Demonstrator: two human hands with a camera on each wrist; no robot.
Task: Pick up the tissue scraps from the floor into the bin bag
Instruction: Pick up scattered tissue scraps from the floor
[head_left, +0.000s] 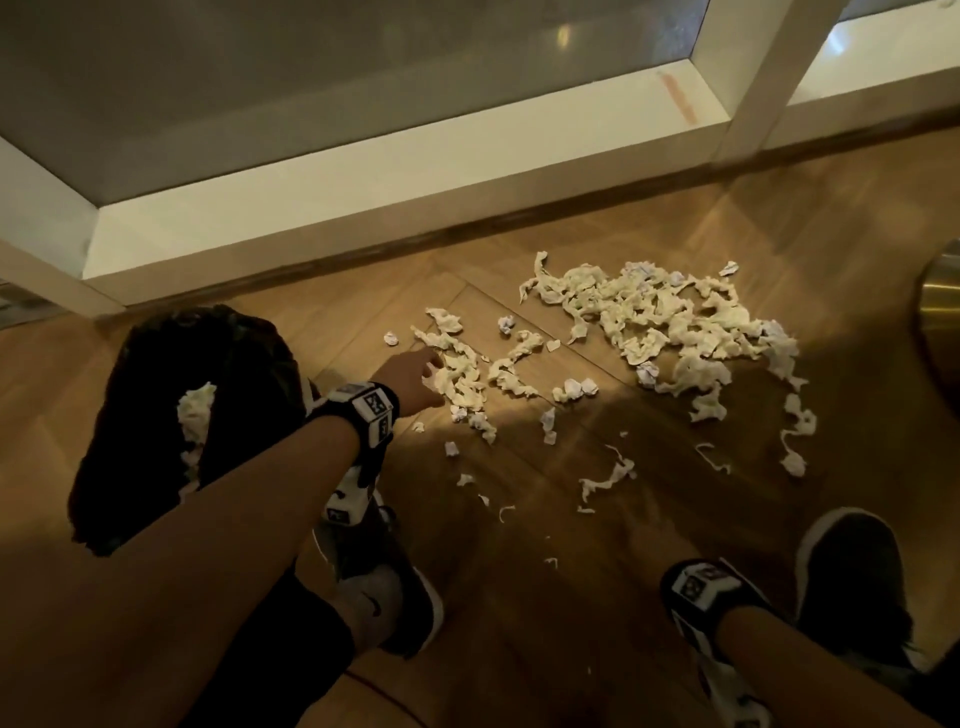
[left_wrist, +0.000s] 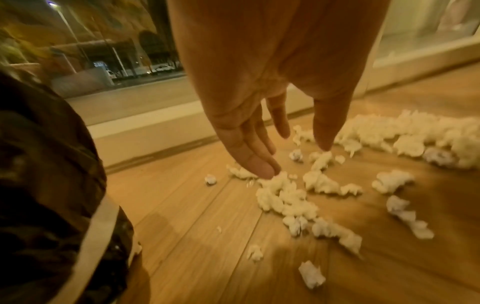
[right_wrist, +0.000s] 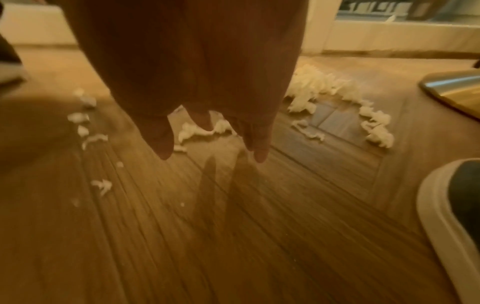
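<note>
Torn white tissue scraps (head_left: 649, 317) lie scattered over the wooden floor, thickest at the right, with a smaller cluster (head_left: 462, 374) nearer the middle. A black bin bag (head_left: 182, 415) stands open at the left with some tissue (head_left: 196, 410) inside. My left hand (head_left: 423, 371) reaches across to the smaller cluster. In the left wrist view the left hand (left_wrist: 296, 160) has straight, spread fingers, and its fingertips (left_wrist: 267, 171) touch the scraps (left_wrist: 283, 197); the bag (left_wrist: 39, 144) fills the left edge. My right hand (right_wrist: 211, 157) hangs empty above bare floor, fingers straight, short of a tissue strip (right_wrist: 200, 131).
A white window ledge (head_left: 363, 192) and dark skirting run along the far side. A round brass base (head_left: 940, 322) stands at the right edge. My shoes (head_left: 400, 597) (head_left: 852, 571) are planted near the scraps. Small crumbs of tissue (head_left: 605, 478) dot the floor between them.
</note>
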